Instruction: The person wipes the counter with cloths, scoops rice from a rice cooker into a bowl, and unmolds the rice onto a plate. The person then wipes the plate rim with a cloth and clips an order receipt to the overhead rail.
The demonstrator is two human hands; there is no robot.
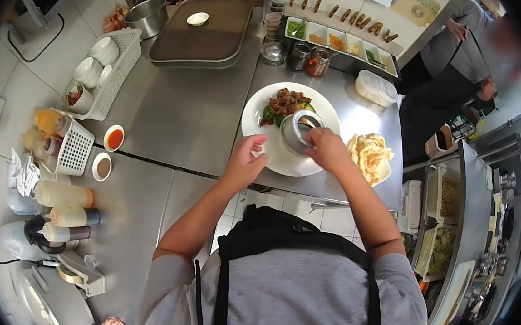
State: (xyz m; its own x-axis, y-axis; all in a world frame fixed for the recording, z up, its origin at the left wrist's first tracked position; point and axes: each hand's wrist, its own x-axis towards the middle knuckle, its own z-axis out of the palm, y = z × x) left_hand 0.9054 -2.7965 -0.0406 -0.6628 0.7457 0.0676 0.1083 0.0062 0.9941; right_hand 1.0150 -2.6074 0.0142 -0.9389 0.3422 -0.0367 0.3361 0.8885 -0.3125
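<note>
A large white plate (282, 161) lies on the steel counter, with dark glazed meat and green vegetables (288, 105) on its upper part. My right hand (326, 147) grips the rim of a round metal mould (295, 130), which stands tilted on the plate beside the food. What is inside the mould is hard to make out. My left hand (249, 158) is at the plate's lower left edge, fingers apart, holding nothing. To the right of the plate, a bowl of pale fried strips (369, 155) sits near the counter's edge.
Jars (318, 63), a lidded plastic tub (376, 89) and a garnish tray (341, 43) stand behind the plate. Two sauce cups (113, 138), squeeze bottles (64, 195) and white baskets (118, 73) are at left. Another person (452, 62) stands at the upper right.
</note>
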